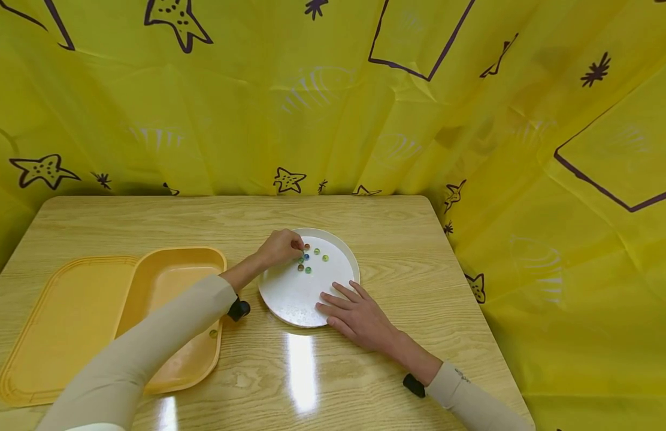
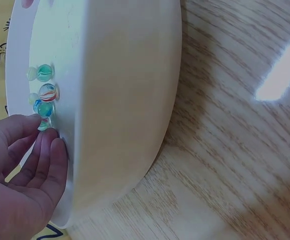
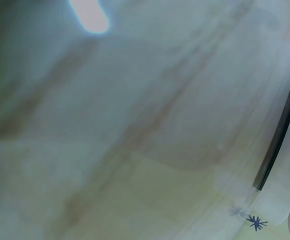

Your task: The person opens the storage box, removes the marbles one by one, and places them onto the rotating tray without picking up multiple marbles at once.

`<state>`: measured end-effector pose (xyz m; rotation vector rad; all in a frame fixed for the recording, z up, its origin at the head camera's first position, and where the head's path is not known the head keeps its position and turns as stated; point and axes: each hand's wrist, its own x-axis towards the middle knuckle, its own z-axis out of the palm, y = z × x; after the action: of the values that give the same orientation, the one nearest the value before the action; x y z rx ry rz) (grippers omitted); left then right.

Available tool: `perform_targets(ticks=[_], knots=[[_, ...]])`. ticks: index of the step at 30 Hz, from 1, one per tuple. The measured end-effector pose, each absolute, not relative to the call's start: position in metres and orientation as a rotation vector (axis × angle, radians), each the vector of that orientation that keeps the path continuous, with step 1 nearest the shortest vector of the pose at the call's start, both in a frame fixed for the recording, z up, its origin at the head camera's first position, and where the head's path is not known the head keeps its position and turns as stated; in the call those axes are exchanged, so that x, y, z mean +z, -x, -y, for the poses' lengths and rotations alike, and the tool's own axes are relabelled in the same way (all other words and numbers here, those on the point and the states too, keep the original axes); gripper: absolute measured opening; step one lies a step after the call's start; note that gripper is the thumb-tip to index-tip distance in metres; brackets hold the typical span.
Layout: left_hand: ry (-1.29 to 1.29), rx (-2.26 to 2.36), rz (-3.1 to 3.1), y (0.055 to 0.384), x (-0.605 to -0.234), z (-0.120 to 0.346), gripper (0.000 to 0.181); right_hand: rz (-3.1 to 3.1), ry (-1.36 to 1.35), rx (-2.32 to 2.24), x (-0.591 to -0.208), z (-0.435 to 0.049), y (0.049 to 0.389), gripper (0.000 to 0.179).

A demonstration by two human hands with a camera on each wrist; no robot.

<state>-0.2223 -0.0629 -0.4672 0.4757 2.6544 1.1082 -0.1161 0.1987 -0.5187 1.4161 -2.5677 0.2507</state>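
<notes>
A white round shallow dish (image 1: 295, 302) stands on the table, with several glass marbles (image 1: 308, 270) on its far part. My left hand (image 1: 279, 248) reaches over the dish's left rim. In the left wrist view its thumb and fingertips pinch a marble (image 2: 43, 124) beside a close row of others, among them a clear marble with red and white swirls (image 2: 48, 92). My right hand (image 1: 362, 317) rests on the dish's near right edge with its fingers spread. Only a fingertip of it shows in the right wrist view, which is blurred.
An orange-yellow plastic box (image 1: 173, 272) sits at the left, partly hidden by my left sleeve, with one marble (image 1: 213, 333) in it. Its flat lid (image 1: 79, 311) lies to its left. A yellow patterned curtain (image 1: 247, 120) hangs behind the wooden table (image 1: 397, 239) and at its right.
</notes>
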Motion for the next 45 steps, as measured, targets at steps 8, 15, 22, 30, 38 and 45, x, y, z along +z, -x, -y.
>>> perform_targets(ticks=[8, 15, 22, 30, 38, 45], knots=[[-0.453, 1.093, -2.646, 0.223, -0.467, 0.063, 0.007, 2.566, -1.417, 0.249, -0.518, -0.199, 0.116, 0.053], [-0.430, 1.096, -2.634, 0.223, -0.463, 0.065, 0.010, 2.583, -1.406, 0.234, -0.518, -0.199, 0.116, 0.054], [-0.444, 1.135, -2.633, 0.224, -0.457, 0.074, 0.013, 2.569, -1.417, 0.258, -0.517, -0.199, 0.116, 0.052], [-0.532, 1.204, -2.622, 0.211, -0.441, 0.095, 0.017, 2.570, -1.410, 0.251, -0.517, -0.198, 0.115, 0.054], [-0.544, 1.283, -2.644, 0.181, -0.429, 0.131, 0.014, 2.580, -1.418, 0.264, -0.517, -0.198, 0.115, 0.054], [-0.503, 1.284, -2.676, 0.153, -0.424, 0.165, 0.011, 2.584, -1.419, 0.262, -0.515, -0.198, 0.114, 0.054]])
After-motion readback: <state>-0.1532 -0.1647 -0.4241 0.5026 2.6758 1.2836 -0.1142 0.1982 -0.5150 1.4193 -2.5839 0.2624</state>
